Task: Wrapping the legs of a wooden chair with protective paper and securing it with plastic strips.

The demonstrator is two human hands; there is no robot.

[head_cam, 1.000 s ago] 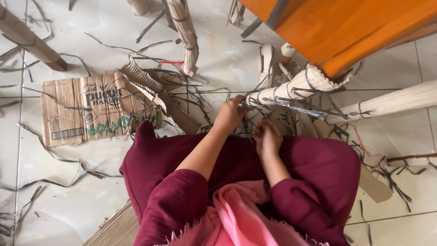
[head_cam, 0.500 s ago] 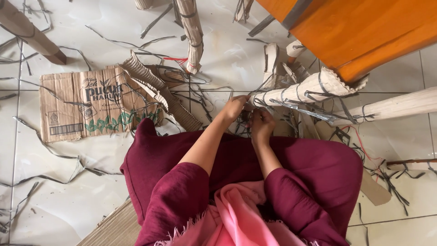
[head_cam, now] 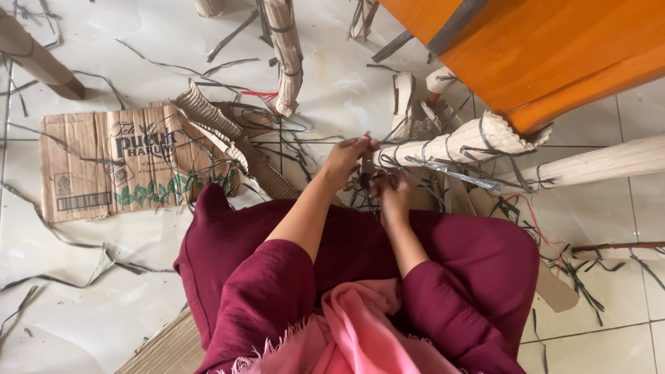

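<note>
Binding the rolled cardboard tube (head_cam: pixel 450 142): left hand (head_cam: pixel 344 163) pinching a dark strap (head_cam: pixel 365 166) at its end. Right hand (head_cam: pixel 393 194) curled just below (grasp unclear). Probably needs pulling taut next.

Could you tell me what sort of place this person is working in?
Probably a home or small craft workspace: white tiled floor, rolled corrugated cardboard bundles bound with strips, flattened cardboard box, and an orange wooden table.

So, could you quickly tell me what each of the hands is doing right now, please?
Left hand: closed, pinching a dark strip at the end of the rolled bundle.
Right hand: closed around dark strips; exact grip cannot be told.
</note>
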